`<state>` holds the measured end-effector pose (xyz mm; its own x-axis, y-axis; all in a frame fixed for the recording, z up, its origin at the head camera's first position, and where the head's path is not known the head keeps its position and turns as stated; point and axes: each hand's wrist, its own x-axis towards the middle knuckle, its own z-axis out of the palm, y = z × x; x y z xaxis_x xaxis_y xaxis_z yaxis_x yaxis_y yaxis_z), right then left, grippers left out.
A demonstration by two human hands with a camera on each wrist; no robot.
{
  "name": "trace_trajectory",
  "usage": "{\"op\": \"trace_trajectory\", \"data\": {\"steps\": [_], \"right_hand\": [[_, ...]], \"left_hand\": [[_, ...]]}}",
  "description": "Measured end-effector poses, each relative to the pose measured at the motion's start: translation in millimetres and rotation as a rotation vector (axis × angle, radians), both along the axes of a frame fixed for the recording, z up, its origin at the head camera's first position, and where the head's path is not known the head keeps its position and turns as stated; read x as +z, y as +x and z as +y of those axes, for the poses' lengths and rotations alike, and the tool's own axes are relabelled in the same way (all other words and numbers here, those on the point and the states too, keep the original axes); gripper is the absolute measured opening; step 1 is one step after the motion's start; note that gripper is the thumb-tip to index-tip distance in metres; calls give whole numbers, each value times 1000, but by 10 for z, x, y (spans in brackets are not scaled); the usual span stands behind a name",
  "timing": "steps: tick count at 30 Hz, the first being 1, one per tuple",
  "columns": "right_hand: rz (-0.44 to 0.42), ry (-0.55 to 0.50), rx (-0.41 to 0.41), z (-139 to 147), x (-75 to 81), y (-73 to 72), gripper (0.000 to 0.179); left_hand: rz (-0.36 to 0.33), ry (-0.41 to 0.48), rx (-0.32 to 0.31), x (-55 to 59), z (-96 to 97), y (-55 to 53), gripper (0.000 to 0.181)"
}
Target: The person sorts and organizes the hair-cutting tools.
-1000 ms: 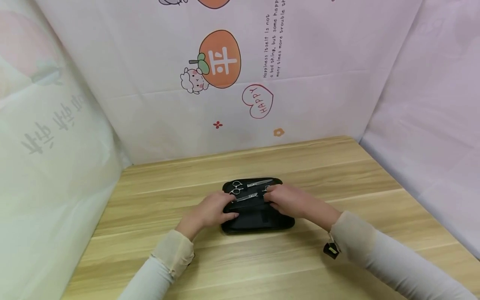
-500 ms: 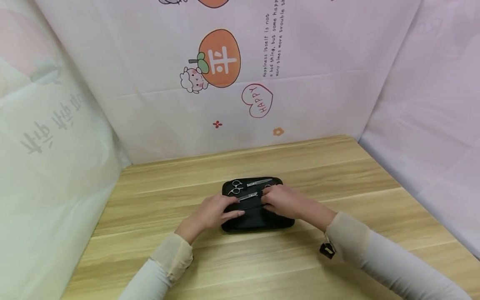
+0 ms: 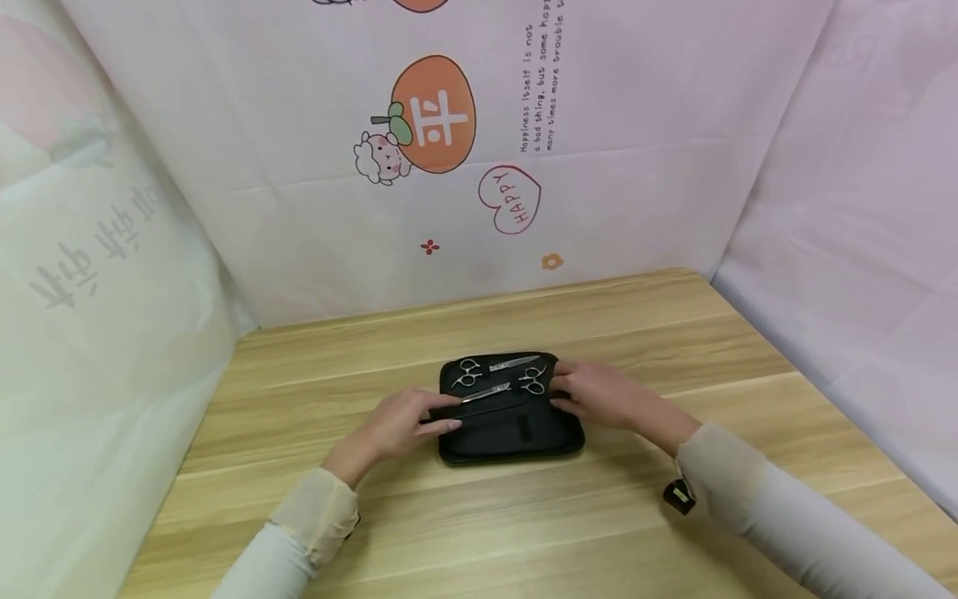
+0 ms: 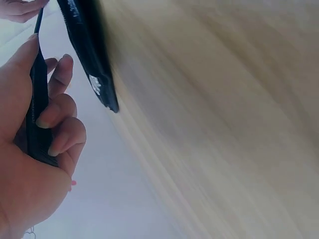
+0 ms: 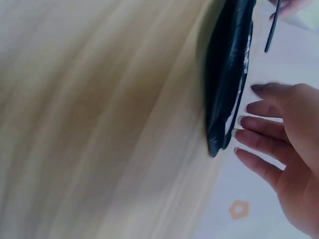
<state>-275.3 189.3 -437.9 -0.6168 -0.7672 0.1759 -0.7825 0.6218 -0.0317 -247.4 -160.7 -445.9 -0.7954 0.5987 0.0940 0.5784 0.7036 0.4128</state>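
A black zip case (image 3: 486,445) lies unfolded on the wooden table. Two silver pairs of scissors sit in its far half: the upper scissors (image 3: 515,363) have their finger rings at the left, the lower scissors (image 3: 533,380) at the right. My left hand (image 3: 400,423) grips a slim black tail comb (image 4: 37,104) at the case's left side, its thin tail (image 3: 490,410) reaching rightward over the case. By the right edge is my right hand (image 3: 602,394), fingers spread and holding nothing; the right wrist view shows the fingertips (image 5: 239,133) close beside the case rim.
Wood-grain table (image 3: 494,532) surrounds the case on every side. A printed white cloth (image 3: 629,191) hangs behind it, with more cloth at the left (image 3: 97,333) and right (image 3: 868,274). A small black device (image 3: 679,497) is strapped under the right wrist.
My right hand has pulled away to the right from the middle of the case, uncovering the lower scissors' rings. My left hand has shifted a little to the left with the comb.
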Motion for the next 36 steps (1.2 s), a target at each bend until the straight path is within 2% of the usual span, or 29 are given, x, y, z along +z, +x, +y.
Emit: {"op": "trace_trajectory", "data": {"steps": [3, 5, 10, 17, 21, 28, 36], "right_hand": [[-40, 27, -50, 71, -50, 9, 42], [-97, 54, -80, 114, -76, 24, 57], [-249, 103, -117, 176, -139, 57, 75], [-322, 107, -137, 193, -202, 48, 81], [-342, 111, -146, 190, -225, 42, 82], [-349, 100, -146, 193, -232, 50, 82], [-337, 101, -131, 177, -214, 71, 79]], "left_hand": [[7, -4, -13, -37, -56, 12, 39], [18, -12, -30, -59, -89, 24, 37], [32, -11, -68, -84, -160, 55, 32], [21, 5, -128, -72, -171, 60, 28], [-6, -6, -130, -65, -143, 51, 27], [-17, -28, -113, -28, -20, 25, 26], [1, -37, -153, -75, 165, -9, 27]]}}
